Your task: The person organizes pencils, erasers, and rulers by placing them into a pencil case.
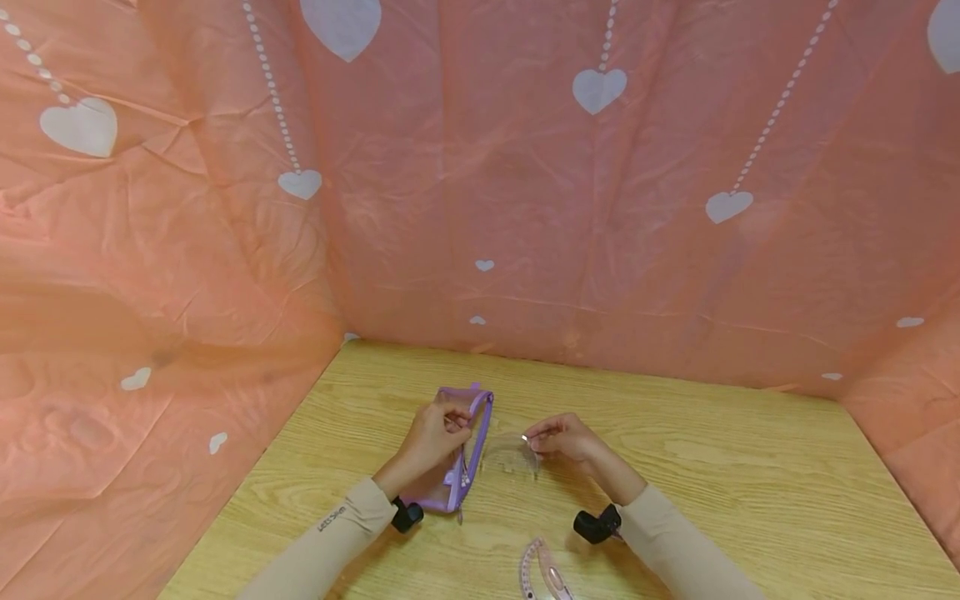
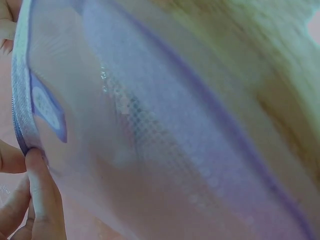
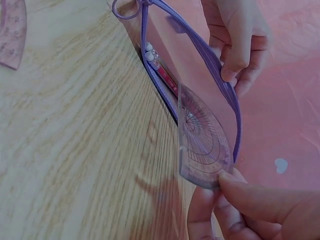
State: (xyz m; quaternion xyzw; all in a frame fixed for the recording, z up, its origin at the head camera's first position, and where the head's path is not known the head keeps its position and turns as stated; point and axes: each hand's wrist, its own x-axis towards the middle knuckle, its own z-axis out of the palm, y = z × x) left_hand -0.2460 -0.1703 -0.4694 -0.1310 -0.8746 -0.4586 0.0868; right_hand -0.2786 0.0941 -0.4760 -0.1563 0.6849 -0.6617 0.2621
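A purple, see-through zip pencil case [image 1: 437,492] lies on the table with its zip undone. My left hand [image 1: 429,439] pinches the zipped edge of its mouth between thumb and fingers and holds it apart. A clear plastic protractor [image 3: 202,142] is pinched at its curved edge by my right hand [image 1: 567,439]. In the right wrist view, the protractor stands at the case's gaping mouth, its far end overlapping the opening. Inside the case shows a red pen-like stick [image 3: 166,77] beside small white beads. The left wrist view shows the case's mesh side [image 2: 145,130] up close.
A pinkish clear curved ruler [image 1: 553,575] lies at the near edge of the wooden table [image 1: 712,467]. Pink sheeting [image 1: 525,208] with white hearts hangs behind and at both sides. Both wrists wear black camera mounts.
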